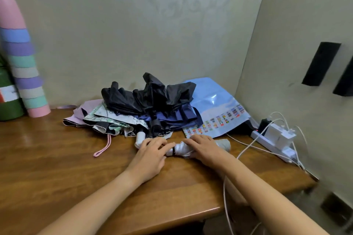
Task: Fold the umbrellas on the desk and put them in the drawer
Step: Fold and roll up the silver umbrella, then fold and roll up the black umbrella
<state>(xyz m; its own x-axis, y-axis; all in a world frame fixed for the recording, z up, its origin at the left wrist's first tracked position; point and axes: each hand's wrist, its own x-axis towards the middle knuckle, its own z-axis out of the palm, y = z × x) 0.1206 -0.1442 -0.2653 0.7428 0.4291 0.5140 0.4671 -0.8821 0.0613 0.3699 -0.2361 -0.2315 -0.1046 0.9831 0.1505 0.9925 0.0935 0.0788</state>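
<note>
From the head view, both hands lie on a small white umbrella [181, 149] that rests on the desk [57, 168], near its front middle. The umbrella is already rolled into a short bundle, with a dark strap around it near the centre and a grey end showing at the right.

The left hand [150, 156] covers the left part of the bundle. Its fingers are only lightly bent and spread over the cloth, and the fingertips reach the strap; it seems to press more than to grip. The right hand [204, 148] lies over the right part, palm down, fingers nearly straight and resting on the cloth. I cannot tell whether either thumb goes under the bundle.

Behind the white umbrella there is a pile of unfolded ones: a black umbrella [149, 93] on top, a navy umbrella [177, 118] under it, and a patterned umbrella [107, 118] at the left with a pink loop [103, 148] hanging onto the desk. A blue bag [215, 106] lies at the right of the pile, and a power strip [273, 139] with white cables is near the right edge. A stack of coloured cups [24, 63] stands at the far left.

I judge that the step in hand is the closing of the first umbrella, rolling it tight and fixing the strap. The next move needs the cloth to be held tight while the strap is closed, and then the bundle can go to the drawer. No drawer shows here, so its place is unknown.
</note>
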